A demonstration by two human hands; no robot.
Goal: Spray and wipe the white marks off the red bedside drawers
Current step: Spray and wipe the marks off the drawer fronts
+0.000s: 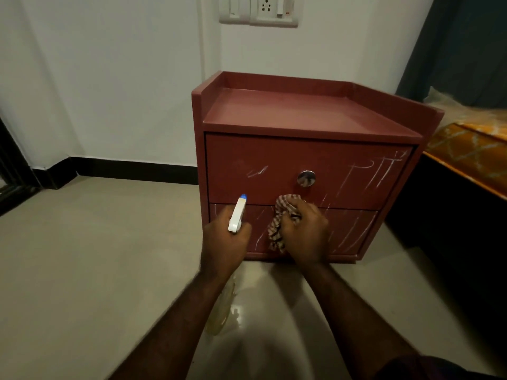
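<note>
Home bedroom. Red bedside drawers (pixel 301 116) at 12 o'clock against a white wall, bed (pixel 472 149) with orange patterned cover at 3, dark curtain (pixel 461 45) at 2, socket plate (pixel 259 9) high at 12.

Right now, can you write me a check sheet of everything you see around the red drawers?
surface: pale floor; the red drawers stand on it.
job's things: white marks on both drawer fronts, most at the right; spray bottle; striped cloth.
clutter: nothing seen.
grips: left hand holds the spray bottle, nozzle toward the drawers; right hand grips the bunched striped cloth in front of the lower drawer.
cables: nothing seen.
surroundings: white wall with a socket panel above; shiny knob on the top drawer; bed at the right; dark curtain behind it.
</note>
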